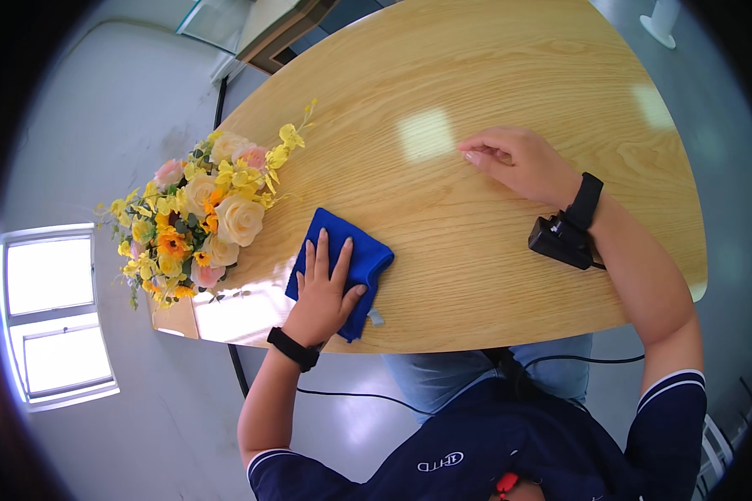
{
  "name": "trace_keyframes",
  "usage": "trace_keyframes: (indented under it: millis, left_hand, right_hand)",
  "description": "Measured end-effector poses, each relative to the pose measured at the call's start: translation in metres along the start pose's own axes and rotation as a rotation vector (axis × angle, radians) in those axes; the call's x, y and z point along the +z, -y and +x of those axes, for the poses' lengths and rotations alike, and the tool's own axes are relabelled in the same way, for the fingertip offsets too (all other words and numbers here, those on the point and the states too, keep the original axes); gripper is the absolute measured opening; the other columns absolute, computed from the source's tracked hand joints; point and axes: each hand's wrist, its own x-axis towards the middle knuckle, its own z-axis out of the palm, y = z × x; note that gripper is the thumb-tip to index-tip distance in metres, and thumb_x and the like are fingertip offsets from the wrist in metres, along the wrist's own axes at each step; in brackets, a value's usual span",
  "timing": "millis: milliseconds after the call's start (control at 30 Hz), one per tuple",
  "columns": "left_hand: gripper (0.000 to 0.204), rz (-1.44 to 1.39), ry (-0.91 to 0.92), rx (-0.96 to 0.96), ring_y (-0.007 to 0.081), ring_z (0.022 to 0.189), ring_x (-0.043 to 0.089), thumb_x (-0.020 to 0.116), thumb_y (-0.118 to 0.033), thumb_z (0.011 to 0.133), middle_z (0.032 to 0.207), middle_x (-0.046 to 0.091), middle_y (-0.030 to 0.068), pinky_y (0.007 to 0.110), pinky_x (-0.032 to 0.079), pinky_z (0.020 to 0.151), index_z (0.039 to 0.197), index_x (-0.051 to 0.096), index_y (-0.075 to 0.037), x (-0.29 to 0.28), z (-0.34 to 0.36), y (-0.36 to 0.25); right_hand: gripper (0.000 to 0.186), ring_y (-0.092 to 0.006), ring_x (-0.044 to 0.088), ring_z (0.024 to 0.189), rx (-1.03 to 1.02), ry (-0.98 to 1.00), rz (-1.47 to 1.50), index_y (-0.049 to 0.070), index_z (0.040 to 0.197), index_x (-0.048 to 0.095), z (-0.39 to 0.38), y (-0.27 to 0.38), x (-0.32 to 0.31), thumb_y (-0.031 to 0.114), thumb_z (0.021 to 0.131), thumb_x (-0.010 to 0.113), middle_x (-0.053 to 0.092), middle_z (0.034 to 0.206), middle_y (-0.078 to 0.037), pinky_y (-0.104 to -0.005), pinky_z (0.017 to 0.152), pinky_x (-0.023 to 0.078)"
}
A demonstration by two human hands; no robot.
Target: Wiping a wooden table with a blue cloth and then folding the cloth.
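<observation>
My left hand lies flat on a folded blue cloth near the table's front edge, fingers spread. The cloth rests on the wood, with a small pale tag at its lower right edge. To the right, my right hand is at the table's middle right, its fingers curled and drawn in toward the thumb. Nothing shows between those fingers. Whether this hand touches the tabletop is hard to tell.
A bouquet of yellow, cream and pink flowers stands at the table's left. The wooden table has a curved rim. Attached to my right wrist strap is a black box; a black cable runs below the table edge.
</observation>
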Motion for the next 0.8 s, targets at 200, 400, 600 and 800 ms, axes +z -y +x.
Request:
trace_keyframes:
  millis: [200,400,600,800]
  left_hand:
    - [0.069,0.009,-0.011,0.009,0.0457,0.139,0.003,0.053,-0.039,0.090,0.153,0.000,0.0195,0.068,0.021,0.101,0.147,0.018,-0.020,-0.005,0.017,0.020]
    - [0.072,0.011,0.026,-0.023,0.0464,0.139,0.002,0.050,-0.042,0.092,0.153,-0.003,0.0211,0.068,0.022,0.100,0.148,0.011,-0.020,-0.011,0.037,0.040]
    - [0.072,-0.002,0.006,-0.030,0.0473,0.138,0.002,0.047,-0.044,0.093,0.152,-0.003,0.0228,0.067,0.022,0.100,0.148,0.009,-0.019,-0.013,0.056,0.058]
    - [0.073,-0.003,-0.010,-0.026,0.0510,0.137,0.003,0.045,-0.046,0.093,0.150,-0.002,0.0280,0.062,0.020,0.104,0.148,0.007,-0.017,-0.015,0.071,0.071]
  right_hand:
    - [0.022,-0.0209,0.058,0.071,0.000,0.004,-0.013,0.004,0.100,0.065,0.000,0.001,0.000,0.022,0.088,0.060,0.063,0.078,-0.008,-0.0314,0.066,0.047]
    - [0.022,-0.0202,0.057,0.069,-0.006,-0.008,-0.008,0.003,0.099,0.065,0.000,0.001,0.000,0.021,0.088,0.060,0.062,0.075,-0.008,-0.0318,0.064,0.046]
    - [0.021,-0.0187,0.055,0.066,-0.003,0.006,-0.017,0.003,0.099,0.065,0.001,0.000,-0.001,0.020,0.088,0.060,0.059,0.070,-0.006,-0.0319,0.062,0.044]
    - [0.020,-0.0184,0.054,0.065,-0.005,-0.003,-0.010,0.003,0.098,0.065,0.001,0.001,0.000,0.019,0.088,0.060,0.059,0.070,-0.005,-0.0312,0.062,0.044]
